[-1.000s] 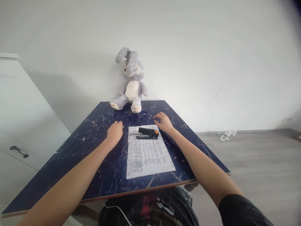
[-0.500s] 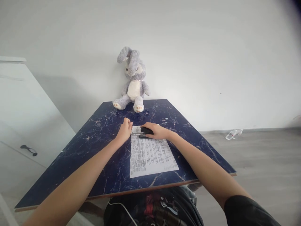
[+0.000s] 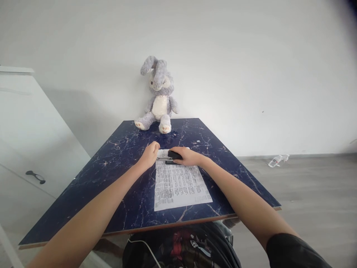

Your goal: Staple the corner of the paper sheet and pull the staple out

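Observation:
A black stapler [image 3: 175,155] with a silver metal strip showing at its left end lies sideways over the upper part of a printed sheet of paper [image 3: 178,186]. My right hand [image 3: 189,155] is wrapped over the stapler from the right, covering its rear part. My left hand [image 3: 150,153] is closed, fingers pinched together, at the sheet's upper left corner and right by the stapler's silver end. Whatever is between the left fingers is too small or hidden to make out.
The paper rests on a dark blue marbled table [image 3: 134,201]. A grey plush rabbit [image 3: 160,100] sits at the far edge against the wall. To the left stands a white cabinet [image 3: 33,126] with a black handle. Clear plastic packaging [image 3: 278,160] lies on the floor at right.
My left hand has moved slightly right, closer to the stapler's silver end, and its fingers have turned inward. My right hand keeps its hold on the stapler.

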The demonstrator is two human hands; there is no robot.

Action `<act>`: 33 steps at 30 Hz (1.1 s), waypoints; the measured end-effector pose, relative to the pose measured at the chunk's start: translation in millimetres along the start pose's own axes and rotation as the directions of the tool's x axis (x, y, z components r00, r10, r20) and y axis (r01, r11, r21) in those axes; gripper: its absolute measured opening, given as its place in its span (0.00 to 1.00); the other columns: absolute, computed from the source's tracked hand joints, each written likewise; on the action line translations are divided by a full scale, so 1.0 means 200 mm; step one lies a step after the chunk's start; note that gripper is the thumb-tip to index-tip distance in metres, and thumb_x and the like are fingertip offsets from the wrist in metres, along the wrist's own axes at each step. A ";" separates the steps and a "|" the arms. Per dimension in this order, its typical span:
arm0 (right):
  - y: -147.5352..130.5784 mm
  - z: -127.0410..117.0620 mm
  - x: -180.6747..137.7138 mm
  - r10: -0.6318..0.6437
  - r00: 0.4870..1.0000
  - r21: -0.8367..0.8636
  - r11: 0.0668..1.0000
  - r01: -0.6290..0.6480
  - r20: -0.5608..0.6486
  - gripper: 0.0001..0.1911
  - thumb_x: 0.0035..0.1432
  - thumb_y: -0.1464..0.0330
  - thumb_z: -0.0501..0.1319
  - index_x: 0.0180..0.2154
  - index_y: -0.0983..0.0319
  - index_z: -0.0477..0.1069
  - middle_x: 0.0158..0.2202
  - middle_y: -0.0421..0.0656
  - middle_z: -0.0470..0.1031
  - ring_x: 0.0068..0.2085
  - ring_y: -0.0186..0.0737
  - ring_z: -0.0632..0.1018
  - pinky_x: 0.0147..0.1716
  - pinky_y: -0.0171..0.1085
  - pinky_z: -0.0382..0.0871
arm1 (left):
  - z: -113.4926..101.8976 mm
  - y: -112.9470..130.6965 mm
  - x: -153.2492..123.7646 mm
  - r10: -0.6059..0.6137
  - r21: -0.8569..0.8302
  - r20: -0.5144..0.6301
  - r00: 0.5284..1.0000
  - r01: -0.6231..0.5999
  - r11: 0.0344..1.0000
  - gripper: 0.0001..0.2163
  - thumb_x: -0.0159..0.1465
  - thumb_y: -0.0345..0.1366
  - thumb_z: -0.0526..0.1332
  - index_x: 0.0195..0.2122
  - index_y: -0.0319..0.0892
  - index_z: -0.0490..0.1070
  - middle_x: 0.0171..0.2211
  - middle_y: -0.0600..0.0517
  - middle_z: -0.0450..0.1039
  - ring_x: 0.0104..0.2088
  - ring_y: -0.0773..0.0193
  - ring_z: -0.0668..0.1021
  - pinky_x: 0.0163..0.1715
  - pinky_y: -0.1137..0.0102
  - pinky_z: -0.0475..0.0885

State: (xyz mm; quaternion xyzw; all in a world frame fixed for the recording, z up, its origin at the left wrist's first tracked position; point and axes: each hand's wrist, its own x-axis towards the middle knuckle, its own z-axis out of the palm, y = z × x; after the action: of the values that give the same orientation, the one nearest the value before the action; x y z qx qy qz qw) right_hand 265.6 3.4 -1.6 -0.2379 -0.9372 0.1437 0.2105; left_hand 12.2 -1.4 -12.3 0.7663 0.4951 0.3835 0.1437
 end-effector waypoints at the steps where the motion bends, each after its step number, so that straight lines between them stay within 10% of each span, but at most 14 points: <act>1: 0.00 0.00 0.00 0.001 1.000 0.005 1.000 -0.001 0.001 0.20 0.65 0.70 0.66 0.57 0.60 0.68 0.51 0.49 0.78 0.47 0.49 0.79 0.46 0.45 0.73 | 0.00 0.00 0.00 0.020 0.008 0.007 1.000 -0.020 1.000 0.12 0.75 0.38 0.47 0.39 0.43 0.68 0.36 0.49 0.75 0.39 0.58 0.78 0.41 0.65 0.69; 17: -0.02 -0.01 0.00 0.010 1.000 0.011 1.000 -0.010 0.023 0.14 0.66 0.69 0.64 0.52 0.60 0.70 0.45 0.47 0.78 0.41 0.45 0.78 0.39 0.41 0.71 | 0.00 0.01 -0.01 0.272 0.170 0.284 0.919 -0.328 0.929 0.01 0.67 0.32 0.64 0.39 0.44 0.75 0.42 0.47 0.78 0.45 0.53 0.76 0.47 0.59 0.71; 33: -0.01 -0.01 0.00 0.003 1.000 0.018 1.000 -0.003 0.024 0.12 0.68 0.68 0.64 0.51 0.61 0.70 0.44 0.46 0.78 0.40 0.44 0.77 0.37 0.40 0.69 | 0.02 0.02 -0.01 0.268 0.105 0.297 0.916 -0.310 0.945 0.02 0.65 0.34 0.67 0.35 0.44 0.79 0.41 0.47 0.79 0.46 0.51 0.78 0.47 0.57 0.72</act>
State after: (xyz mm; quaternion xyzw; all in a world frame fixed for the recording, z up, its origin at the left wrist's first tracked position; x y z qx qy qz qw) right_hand 266.0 1.4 2.0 -0.2356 -0.9380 0.1554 0.2012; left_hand 17.4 -5.1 -14.4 0.8861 0.3783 0.2503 0.0956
